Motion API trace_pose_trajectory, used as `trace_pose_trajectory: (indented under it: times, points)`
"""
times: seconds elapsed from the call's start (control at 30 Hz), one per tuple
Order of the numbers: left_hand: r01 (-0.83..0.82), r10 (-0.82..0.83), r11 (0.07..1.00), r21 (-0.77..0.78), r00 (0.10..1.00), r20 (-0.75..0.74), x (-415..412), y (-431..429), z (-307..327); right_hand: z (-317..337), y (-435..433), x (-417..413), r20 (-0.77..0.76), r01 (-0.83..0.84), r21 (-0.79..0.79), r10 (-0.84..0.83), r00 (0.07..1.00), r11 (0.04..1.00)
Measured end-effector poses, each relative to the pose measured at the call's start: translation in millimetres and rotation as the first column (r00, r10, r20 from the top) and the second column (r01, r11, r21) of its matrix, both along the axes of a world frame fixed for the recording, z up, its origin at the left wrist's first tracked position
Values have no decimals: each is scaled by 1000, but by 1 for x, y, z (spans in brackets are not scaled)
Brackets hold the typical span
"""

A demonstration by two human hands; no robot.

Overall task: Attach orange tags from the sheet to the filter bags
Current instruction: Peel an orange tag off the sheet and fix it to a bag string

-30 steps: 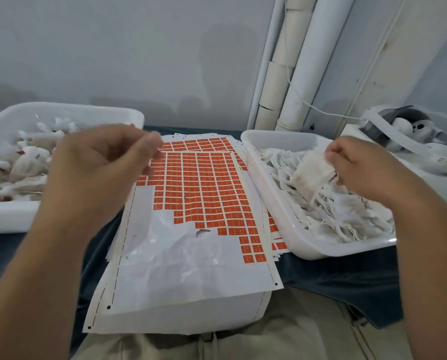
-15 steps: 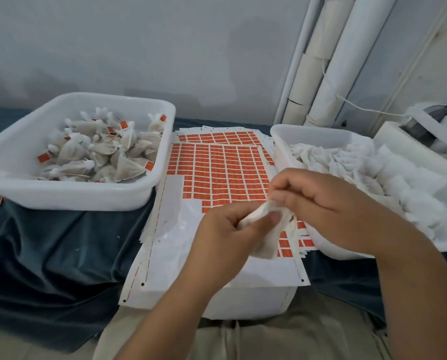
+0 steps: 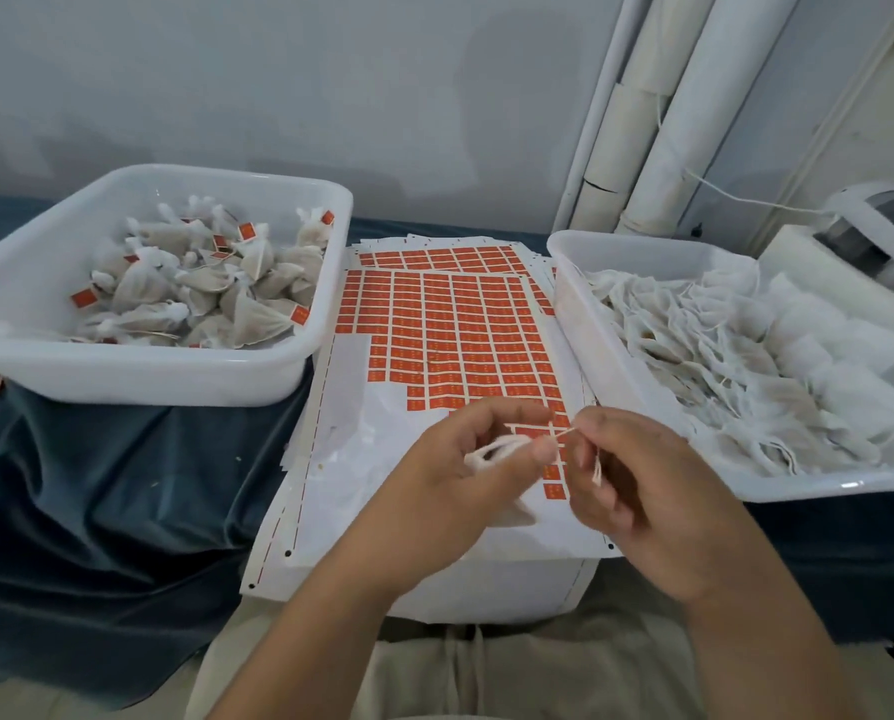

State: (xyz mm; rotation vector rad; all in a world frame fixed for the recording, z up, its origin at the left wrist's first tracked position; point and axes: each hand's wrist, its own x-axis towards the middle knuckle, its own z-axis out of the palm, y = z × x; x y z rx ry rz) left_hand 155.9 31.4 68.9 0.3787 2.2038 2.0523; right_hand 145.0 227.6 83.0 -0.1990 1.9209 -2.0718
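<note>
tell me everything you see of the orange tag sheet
The tag sheet is white backing paper, holes punched along its edges, with rows of orange tags; its near left part is peeled bare. It lies flat atop similar sheets between two tubs, under the left hand and right hand holding a filter bag.

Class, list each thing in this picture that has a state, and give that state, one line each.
left hand: grips the filter bag.
right hand: pinches the string.
tag sheet: partly peeled, near rows bare.
left tub: holds tagged bags.
right tub: holds untagged bags.
</note>
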Motion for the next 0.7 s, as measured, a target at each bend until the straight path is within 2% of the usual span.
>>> trace_pose_trajectory:
  times: [0.07, 0.17, 0.27, 0.33, 0.4, 0.5, 0.57, 0.7]
  points:
    - [-39, 39, 999, -1, 997, -65, 1, 4, 0, -5, -1, 1, 48, -64, -167, 73, 996, 984]
    - [-41, 35, 998, -55, 995, -93, -1, 2, -1, -6, 3, 3, 58, -85, -473, 127, 990, 877]
    - [-13, -2, 993, -114, 992, -129, -3, 1, -5, -6, 0, 7, 49, -49, -585, 96, 994, 810]
    - [-27, 10, 991, -128, 991, -135, -3, 2, -8, -8, -5, 7, 46, 6, -571, 25, 999, 821]
    - [-19, 3, 992, -126, 992, -126, -3, 2, -11, -9, -6, 5, 29, 54, -480, -46, 999, 876]
    - [73, -86, 992, -102, 989, -122, -4, -4, -11, -6, 4, 3, 70, 86, -444, -61, 996, 892]
    - [124, -144, 977, -170, 984, -106, -5, -7, -10, -4, 14, 3, 60, 92, -448, -73, 996, 889]
    - [210, -242, 926, -315, 968, -67, -4, -8, -12, -4, 14, 4, -61, 93, -326, -119, 991, 941]
